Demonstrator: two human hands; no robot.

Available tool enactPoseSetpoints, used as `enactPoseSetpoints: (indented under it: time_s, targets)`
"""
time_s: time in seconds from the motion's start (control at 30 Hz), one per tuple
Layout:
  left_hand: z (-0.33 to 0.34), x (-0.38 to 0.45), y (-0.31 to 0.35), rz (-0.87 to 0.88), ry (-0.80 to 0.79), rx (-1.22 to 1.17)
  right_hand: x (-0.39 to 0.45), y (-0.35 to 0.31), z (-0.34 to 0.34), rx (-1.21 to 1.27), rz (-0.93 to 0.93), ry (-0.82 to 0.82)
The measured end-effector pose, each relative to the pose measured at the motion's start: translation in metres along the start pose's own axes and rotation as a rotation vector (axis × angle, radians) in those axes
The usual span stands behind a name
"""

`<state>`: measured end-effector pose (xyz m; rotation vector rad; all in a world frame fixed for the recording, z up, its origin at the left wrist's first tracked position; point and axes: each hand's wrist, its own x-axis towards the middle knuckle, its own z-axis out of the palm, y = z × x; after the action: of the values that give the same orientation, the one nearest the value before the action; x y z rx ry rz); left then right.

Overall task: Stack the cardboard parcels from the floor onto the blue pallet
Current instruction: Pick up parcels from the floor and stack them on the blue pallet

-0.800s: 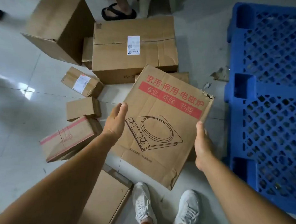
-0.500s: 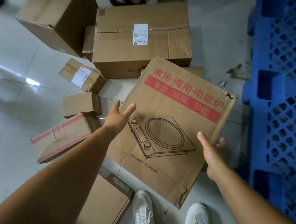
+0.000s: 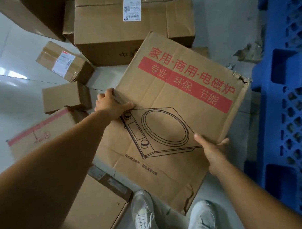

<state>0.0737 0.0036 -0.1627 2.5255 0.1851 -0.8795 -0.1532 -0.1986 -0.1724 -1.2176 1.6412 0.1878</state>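
A wide flat cardboard parcel point(image 3: 179, 105) with red lettering and a line drawing of a cooker lies tilted in front of me. My left hand point(image 3: 113, 105) grips its left edge, thumb on the top face. My right hand point(image 3: 212, 149) holds its right edge, thumb on top and fingers curled underneath. The blue pallet point(image 3: 287, 108) stands on the floor just right of the parcel, bare where visible.
Several more parcels lie on the white tiled floor: a big box with a label point(image 3: 132, 26), another large box point(image 3: 29, 9) at top left, small ones point(image 3: 64, 63) point(image 3: 65, 97), a red-taped one point(image 3: 42, 129) and a flat one point(image 3: 95, 206). My white shoes point(image 3: 143, 215) stand below.
My left hand moved from hovering open by the parcel to gripping its left edge. My right hand slid along and under the right edge. The view shifted closer and left.
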Motion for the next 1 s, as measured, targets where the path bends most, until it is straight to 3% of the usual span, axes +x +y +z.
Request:
enactPoseSetpoints:
  time_s: [0.1,0.63,1.0]
  targets:
    - [0.004,0.007,0.001,-0.002,-0.049,-0.153,0.006,0.004,-0.001,0.015,-0.008,-0.002]
    - [-0.003,-0.015,0.001,-0.027,-0.022,-0.214,0.006,0.009,-0.019,0.122,-0.052,-0.067]
    - [-0.012,-0.078,0.070,0.058,-0.012,-0.246,-0.027,-0.030,-0.107,0.145,-0.109,-0.030]
